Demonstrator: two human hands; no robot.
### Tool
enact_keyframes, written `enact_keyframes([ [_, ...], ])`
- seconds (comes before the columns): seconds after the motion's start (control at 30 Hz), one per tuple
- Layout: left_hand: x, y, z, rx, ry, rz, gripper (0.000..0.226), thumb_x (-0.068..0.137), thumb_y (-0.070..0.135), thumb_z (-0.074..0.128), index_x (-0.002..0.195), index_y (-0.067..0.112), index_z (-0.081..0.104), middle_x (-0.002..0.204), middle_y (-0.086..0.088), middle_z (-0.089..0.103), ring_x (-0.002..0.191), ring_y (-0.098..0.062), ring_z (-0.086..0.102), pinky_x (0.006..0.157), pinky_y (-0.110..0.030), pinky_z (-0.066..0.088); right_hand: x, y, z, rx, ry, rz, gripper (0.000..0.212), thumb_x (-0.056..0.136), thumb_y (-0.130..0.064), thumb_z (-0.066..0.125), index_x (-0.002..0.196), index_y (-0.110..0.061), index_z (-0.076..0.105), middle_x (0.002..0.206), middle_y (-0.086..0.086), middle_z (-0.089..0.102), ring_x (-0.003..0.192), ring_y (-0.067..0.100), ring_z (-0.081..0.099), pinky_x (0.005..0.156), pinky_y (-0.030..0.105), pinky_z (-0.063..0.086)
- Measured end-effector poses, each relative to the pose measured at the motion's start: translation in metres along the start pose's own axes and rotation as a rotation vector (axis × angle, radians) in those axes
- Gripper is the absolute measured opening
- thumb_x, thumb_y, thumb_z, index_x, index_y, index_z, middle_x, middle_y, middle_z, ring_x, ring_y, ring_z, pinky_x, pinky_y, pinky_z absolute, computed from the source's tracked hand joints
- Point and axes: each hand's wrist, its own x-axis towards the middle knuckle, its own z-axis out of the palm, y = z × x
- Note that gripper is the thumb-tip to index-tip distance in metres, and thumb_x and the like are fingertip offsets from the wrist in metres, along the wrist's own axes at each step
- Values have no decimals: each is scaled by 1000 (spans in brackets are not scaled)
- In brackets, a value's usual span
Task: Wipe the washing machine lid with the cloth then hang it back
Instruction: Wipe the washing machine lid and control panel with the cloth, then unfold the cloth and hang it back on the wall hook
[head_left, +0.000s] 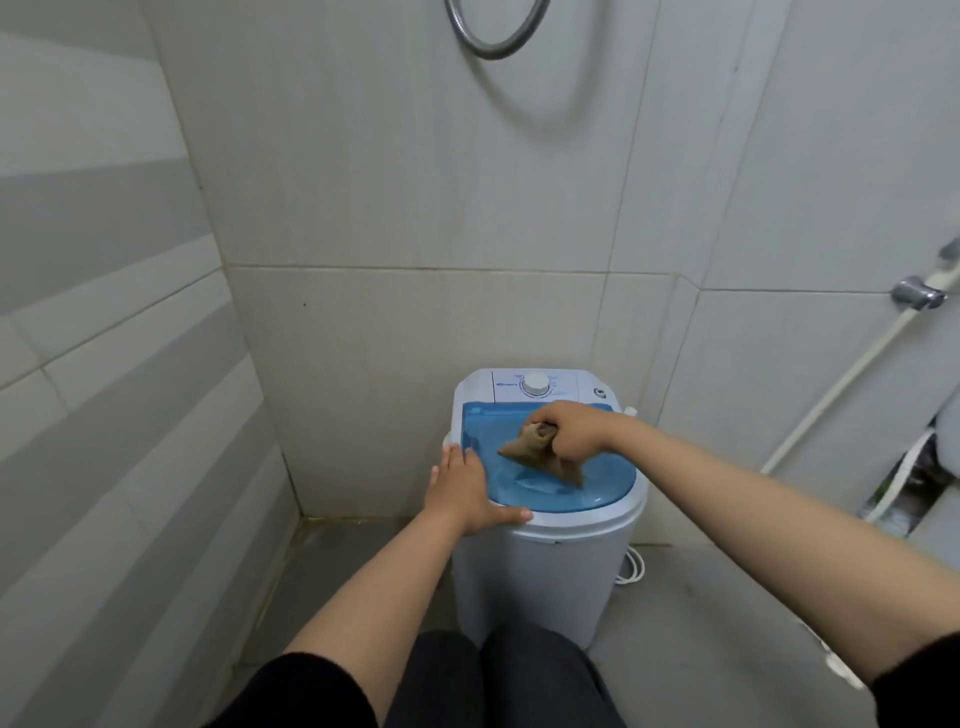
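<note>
Standing in the corner of a tiled bathroom, a small white washing machine (545, 571) carried a translucent blue lid (602, 483) on top; behind the lid sat a white control panel with a round dial (536, 384). The right hand (566, 428) was closed in a fist around a bunched brown cloth (540, 456), gripping its upper end; the loose lower part of the cloth spread down onto the lid near its middle, touching the blue surface. The left hand (465, 491) lay flat with fingers spread and extended, holding nothing, palm pressed on the machine's left front rim and overlapping the lid's edge; its thumb pointed right along the front rim. A metal shower hose (498, 47) looped on the wall above; a white cable (634, 566) lay coiled on the floor just beside the machine's right side.
</note>
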Motion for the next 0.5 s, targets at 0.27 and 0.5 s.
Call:
enact_keyframes([
  [0.27, -2, 36, -50, -778, 347, -66, 23, 85, 27, 66, 98, 9, 67, 99, -7, 69, 98, -25, 66, 83, -31, 50, -20, -16, -10, 797, 71, 110, 19, 89, 4, 46, 98, -10, 56, 83, 12, 61, 75, 21, 63, 66, 34, 59],
  [0.5, -17, 40, -104, -892, 178, -28, 32, 91, 39, 54, 96, 10, 69, 99, -13, 70, 91, -22, 65, 82, -35, 52, -29, -40, -22, 1305, -177, -109, 30, 100, -27, 34, 102, -15, 61, 89, 8, 67, 72, 14, 71, 64, 24, 61],
])
